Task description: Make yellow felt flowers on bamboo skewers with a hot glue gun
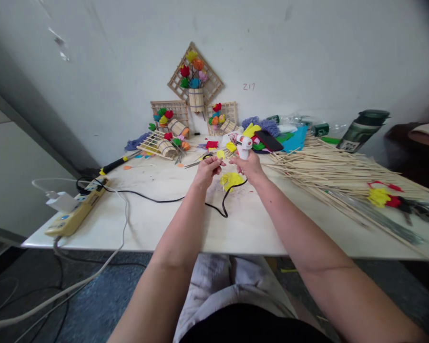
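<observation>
Looking through the head view: I see both hands raised just above the tabletop point(164, 224), near its middle and close to each other.
Left grip: the left hand point(208, 169) is clenched on a small yellow piece point(220, 154), pinched between the fingertips.
Right grip: the right hand point(250, 164) wraps round the handle of a white glue gun point(243, 145), grasping it firmly.
Step in hand: I judge this to be gluing, with the gun and the piece held nearly together.
Next move calls for: a steady nozzle tip meeting the piece, with the fingertips clear of the hot end.
Gun's heading: its long axis seems to run left to right, nozzle toward the left hand and handle down in the palm.
Cord: a black cord point(157, 197) trails from the gun, loops on the tabletop and runs left to the power strip point(75, 209).
Nearby: yellow scraps point(231, 180) lie just below the hands, and bamboo sticks point(329, 166) spread out to the right.
</observation>
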### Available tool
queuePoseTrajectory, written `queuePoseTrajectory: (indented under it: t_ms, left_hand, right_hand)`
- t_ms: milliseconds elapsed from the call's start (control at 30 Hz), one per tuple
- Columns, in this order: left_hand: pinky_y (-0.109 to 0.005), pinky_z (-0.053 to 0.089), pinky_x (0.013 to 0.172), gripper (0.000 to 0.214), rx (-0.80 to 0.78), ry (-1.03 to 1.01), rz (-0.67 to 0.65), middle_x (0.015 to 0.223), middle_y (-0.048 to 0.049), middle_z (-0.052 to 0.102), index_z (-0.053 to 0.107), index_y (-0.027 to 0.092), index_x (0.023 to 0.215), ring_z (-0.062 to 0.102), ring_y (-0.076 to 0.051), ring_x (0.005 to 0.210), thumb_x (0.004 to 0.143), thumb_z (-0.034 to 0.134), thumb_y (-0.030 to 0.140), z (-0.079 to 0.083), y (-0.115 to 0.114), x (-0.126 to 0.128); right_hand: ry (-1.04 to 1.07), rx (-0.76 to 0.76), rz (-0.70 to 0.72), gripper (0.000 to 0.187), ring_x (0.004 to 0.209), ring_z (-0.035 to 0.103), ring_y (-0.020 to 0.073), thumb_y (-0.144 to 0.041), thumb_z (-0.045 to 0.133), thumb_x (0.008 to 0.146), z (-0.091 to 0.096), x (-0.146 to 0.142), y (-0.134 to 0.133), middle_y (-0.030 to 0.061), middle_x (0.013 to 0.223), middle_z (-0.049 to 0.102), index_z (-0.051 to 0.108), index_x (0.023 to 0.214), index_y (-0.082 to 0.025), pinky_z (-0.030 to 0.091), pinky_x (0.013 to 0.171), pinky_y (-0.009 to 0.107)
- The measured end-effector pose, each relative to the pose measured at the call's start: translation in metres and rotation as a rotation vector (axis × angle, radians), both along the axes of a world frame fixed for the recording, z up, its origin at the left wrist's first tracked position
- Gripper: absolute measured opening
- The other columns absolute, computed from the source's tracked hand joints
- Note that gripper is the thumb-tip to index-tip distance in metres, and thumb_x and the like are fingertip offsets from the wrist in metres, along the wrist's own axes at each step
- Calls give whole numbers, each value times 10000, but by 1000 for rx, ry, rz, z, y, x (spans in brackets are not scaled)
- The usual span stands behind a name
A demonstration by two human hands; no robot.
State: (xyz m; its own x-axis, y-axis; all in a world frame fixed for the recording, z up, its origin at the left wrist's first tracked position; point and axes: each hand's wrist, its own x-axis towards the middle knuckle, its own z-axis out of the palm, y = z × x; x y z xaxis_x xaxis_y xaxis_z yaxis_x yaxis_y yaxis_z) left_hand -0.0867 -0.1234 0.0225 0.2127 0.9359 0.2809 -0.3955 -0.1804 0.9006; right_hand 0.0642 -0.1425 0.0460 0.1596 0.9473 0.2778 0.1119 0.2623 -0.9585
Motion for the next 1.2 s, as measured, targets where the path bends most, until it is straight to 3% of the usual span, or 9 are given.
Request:
queuePoseTrajectory:
  t_ms: [133,233,333,433,567,933,1067,1200]
  left_hand:
    - [-172,291,405,222,-2,-81,63,637,-8,628,565,125,674,432,-19,410,651,734,268,1,5,-7]
    - [-161,288,396,217,-3,-168,134,624,2,616,543,134,667,418,-13,405,673,725,253,5,8,-16]
    - [-155,294,390,201,-28,-236,184,614,13,601,529,145,664,411,-12,405,690,713,222,12,6,-23]
    - [-148,303,391,185,-66,-289,243,601,29,577,523,152,660,388,-5,403,705,698,191,22,2,-27]
    - [-148,298,383,196,-59,-342,265,588,43,549,509,157,653,358,1,390,712,694,189,30,-3,-31]
    - [-153,273,369,183,-23,-282,145,570,24,567,536,143,642,368,-7,381,689,707,187,26,-3,-20]
    - [-156,264,359,207,-10,-213,134,596,11,578,551,140,645,380,-11,389,668,729,243,23,-4,-15]
    - [-157,280,367,211,-4,-204,137,607,6,586,558,140,653,390,-13,396,651,736,253,21,-3,-13]
  right_hand:
    - [-157,-46,-62,349,455,520,116,-356,655,662,-4,3,4,4,632,623,550,936,-168,409,424,228]
    - [-428,-69,-147,346,641,622,189,-404,636,696,-5,4,4,52,736,664,599,945,-168,471,564,283]
    - [-725,-86,-198,392,879,637,264,-458,600,738,-5,2,0,101,927,688,622,1013,-179,474,718,339]
    - [-959,-91,-159,447,996,611,293,-495,538,790,-5,-5,-5,120,1049,673,600,1118,-198,456,782,356]
    - [-1172,-81,-44,458,1000,615,284,-484,449,852,-8,-18,-11,124,1073,670,555,1190,-194,449,803,359]
    - [-1366,-48,150,484,1048,585,298,-451,407,883,-23,-59,-22,192,1118,638,567,1175,-99,436,842,372]
    - [-1374,-41,167,511,1079,557,294,-472,381,892,-29,-64,-22,185,1141,625,525,1235,-122,425,866,379]
    - [-1384,-5,219,523,1115,526,303,-534,374,870,-20,-55,-23,156,1169,619,561,1208,-182,417,875,393]
